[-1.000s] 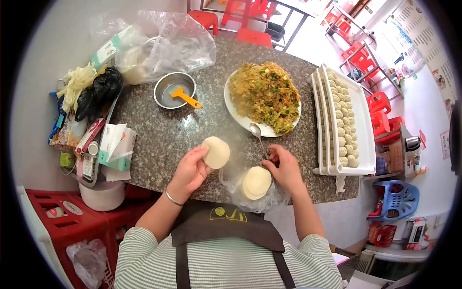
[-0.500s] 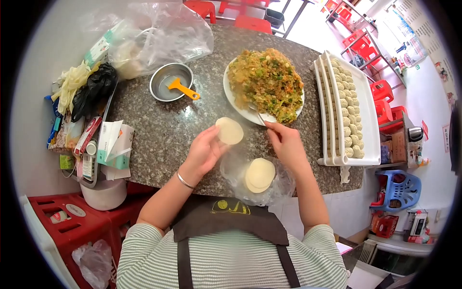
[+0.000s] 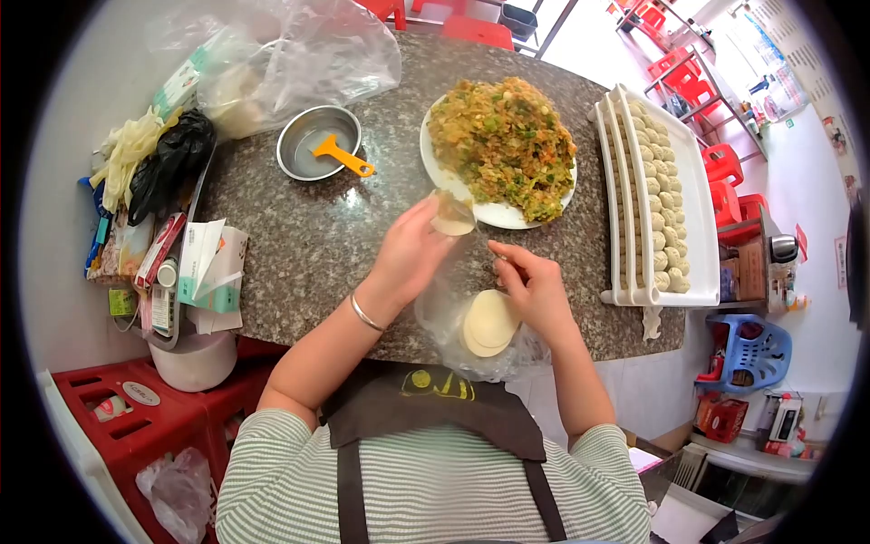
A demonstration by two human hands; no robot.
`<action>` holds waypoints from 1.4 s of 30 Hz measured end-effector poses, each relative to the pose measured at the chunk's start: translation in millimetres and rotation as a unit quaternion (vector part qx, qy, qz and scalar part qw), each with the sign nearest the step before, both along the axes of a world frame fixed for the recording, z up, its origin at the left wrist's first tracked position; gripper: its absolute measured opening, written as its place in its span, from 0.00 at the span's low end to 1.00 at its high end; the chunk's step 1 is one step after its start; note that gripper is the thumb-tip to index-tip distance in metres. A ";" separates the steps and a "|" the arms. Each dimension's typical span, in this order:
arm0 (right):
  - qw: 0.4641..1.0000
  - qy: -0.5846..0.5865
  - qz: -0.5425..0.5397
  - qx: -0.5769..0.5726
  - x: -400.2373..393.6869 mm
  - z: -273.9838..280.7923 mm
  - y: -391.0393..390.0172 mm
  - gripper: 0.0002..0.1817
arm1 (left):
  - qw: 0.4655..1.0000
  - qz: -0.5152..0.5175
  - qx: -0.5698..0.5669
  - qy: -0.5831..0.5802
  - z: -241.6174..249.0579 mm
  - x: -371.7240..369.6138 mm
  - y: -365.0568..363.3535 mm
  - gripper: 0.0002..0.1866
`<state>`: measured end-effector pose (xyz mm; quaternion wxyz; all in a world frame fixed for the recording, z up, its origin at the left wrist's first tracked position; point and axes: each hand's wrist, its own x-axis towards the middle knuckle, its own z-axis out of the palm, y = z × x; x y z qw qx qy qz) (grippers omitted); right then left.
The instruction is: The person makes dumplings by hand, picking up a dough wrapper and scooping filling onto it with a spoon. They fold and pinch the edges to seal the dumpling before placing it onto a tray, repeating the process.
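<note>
A round dough wrapper (image 3: 453, 220) lies in the fingers of my left hand (image 3: 408, 249), just in front of the plate. My right hand (image 3: 533, 283) pinches the handle end of a utensil, likely a spoon; its far end is blurred over the wrapper. Chopped, mixed filling (image 3: 503, 145) is heaped on a white plate (image 3: 439, 175). Between my forearms, more round wrappers (image 3: 491, 322) lie stacked on a clear plastic bag (image 3: 438, 313). A metal bowl (image 3: 294, 161) holds an orange-handled scraper (image 3: 343, 156), left of the plate.
White trays (image 3: 698, 218) of round dough pieces (image 3: 664, 204) stand at the right of the speckled table (image 3: 299, 263). Clear plastic bags (image 3: 335, 45) lie at the back left. Gloves (image 3: 127, 159), a black bag (image 3: 172, 163) and boxes (image 3: 213, 272) fill the left edge.
My left hand has moved up and right with the wrapper, towards the plate. The utensil in my right hand has left the filling, and its far end is over the wrapper.
</note>
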<state>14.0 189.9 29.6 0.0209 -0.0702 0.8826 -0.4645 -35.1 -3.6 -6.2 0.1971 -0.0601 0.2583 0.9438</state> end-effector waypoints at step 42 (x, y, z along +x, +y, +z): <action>0.996 0.054 -0.050 0.041 -8.6 -12.7 21.7 0.14 | 0.989 0.021 -0.132 0.058 2.5 3.6 -14.2 0.24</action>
